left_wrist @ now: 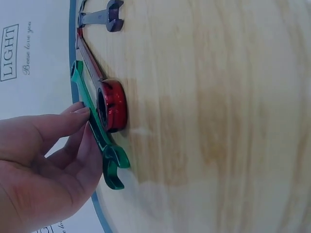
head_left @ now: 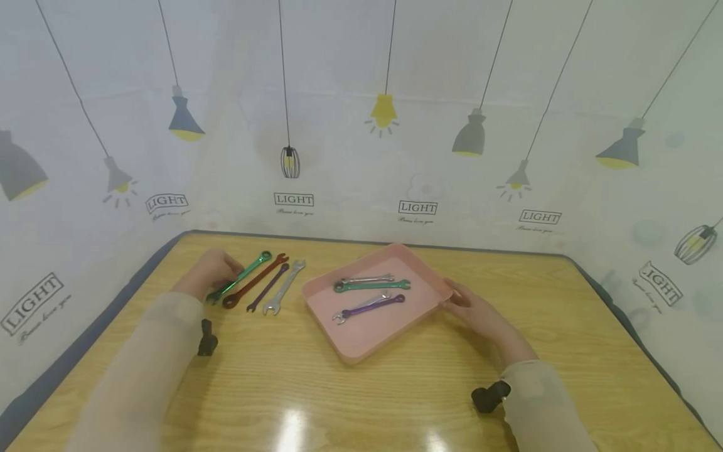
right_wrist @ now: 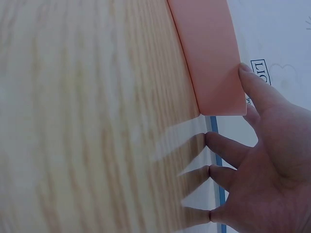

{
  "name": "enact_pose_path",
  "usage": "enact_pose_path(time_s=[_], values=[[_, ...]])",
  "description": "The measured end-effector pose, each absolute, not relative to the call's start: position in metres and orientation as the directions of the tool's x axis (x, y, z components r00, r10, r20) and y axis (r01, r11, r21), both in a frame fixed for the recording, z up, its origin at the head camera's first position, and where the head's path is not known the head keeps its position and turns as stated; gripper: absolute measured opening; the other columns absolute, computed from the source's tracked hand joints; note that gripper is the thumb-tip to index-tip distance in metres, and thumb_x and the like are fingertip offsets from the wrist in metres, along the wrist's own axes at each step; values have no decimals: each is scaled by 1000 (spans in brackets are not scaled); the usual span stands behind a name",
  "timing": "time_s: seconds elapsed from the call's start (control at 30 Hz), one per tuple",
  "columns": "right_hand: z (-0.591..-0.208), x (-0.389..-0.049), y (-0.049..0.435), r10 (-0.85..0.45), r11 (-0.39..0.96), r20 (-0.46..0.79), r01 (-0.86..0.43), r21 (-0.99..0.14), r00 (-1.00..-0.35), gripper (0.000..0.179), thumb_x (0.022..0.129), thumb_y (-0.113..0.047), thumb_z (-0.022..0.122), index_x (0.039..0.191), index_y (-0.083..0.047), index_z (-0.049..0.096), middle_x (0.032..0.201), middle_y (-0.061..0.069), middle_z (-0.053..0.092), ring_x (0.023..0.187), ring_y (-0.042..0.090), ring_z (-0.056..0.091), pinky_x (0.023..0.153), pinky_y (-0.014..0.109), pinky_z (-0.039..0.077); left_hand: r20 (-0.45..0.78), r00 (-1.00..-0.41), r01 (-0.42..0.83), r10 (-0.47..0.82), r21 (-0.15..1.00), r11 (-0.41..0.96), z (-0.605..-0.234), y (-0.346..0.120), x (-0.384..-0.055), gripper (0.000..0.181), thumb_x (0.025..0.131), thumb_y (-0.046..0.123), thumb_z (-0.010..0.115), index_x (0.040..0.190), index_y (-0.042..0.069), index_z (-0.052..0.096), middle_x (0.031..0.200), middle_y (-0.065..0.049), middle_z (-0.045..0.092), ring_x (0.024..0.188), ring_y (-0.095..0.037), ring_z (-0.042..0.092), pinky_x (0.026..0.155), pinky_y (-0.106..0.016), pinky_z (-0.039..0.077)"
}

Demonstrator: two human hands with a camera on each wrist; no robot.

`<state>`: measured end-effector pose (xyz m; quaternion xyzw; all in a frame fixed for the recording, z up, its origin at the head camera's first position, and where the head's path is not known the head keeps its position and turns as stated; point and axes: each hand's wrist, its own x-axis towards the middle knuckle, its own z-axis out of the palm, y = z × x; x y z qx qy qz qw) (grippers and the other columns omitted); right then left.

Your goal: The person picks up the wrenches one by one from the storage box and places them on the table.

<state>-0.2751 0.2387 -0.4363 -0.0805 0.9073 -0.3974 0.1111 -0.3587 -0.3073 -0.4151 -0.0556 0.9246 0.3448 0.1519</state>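
The left hand [head_left: 211,275] pinches a green wrench [head_left: 241,276] between thumb and fingers, at the far left of the wooden table [head_left: 316,389]; whether the wrench touches the tabletop I cannot tell. Just to its right lies a red wrench [head_left: 255,279], then a purple wrench [head_left: 268,289] and a silver wrench [head_left: 285,286], side by side and slanting alike. Further right sits a pink tray [head_left: 390,323], turned at an angle. In it, a silver and a green wrench lie close together on the far side, with another silver and a purple one overlapping on the near side. The right hand [head_left: 474,312] is at the tray's right corner, thumb touching the rim, fingers spread, the index finger partly hidden behind the wall.
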Motion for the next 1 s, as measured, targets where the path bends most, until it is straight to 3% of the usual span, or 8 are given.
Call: enact_pose_path(time_s=[0.23,0.47,0.73,1.0], values=[[-436,-275,238,-232,670,-138,-55,-740,-963,72,98,-46,53,156,-18,21,153,24,30,140,46,23,109,67,14,-261,-965,-155,17,625,765,-409,-304,-357,38,89,7,63,123,-8,60,127,-29,57,114,-42,56,96,-48,48],[-435,-276,237,-234,668,-134,-59,-742,-963,72,98,-45,53,156,-17,21,153,25,29,140,46,23,110,66,15,-304,-950,-164,79,695,700,-393,-283,-361,43,93,19,63,129,-4,56,130,-25,55,116,-39,55,96,-48,47],[-434,-276,237,-231,665,-147,-46,-746,-962,73,98,-46,54,156,-18,21,153,25,29,140,45,23,110,66,15,-272,-948,-54,167,652,757,-384,-244,-358,38,94,23,61,127,3,62,124,-18,62,111,-33,59,93,-44,50],[-435,-277,239,-239,667,-136,-61,-742,-962,73,98,-46,53,156,-16,21,152,26,29,140,46,24,110,65,16,-228,-944,21,238,680,733,-372,-209,-353,39,92,22,65,125,2,63,117,-16,65,101,-29,63,90,-41,52]])
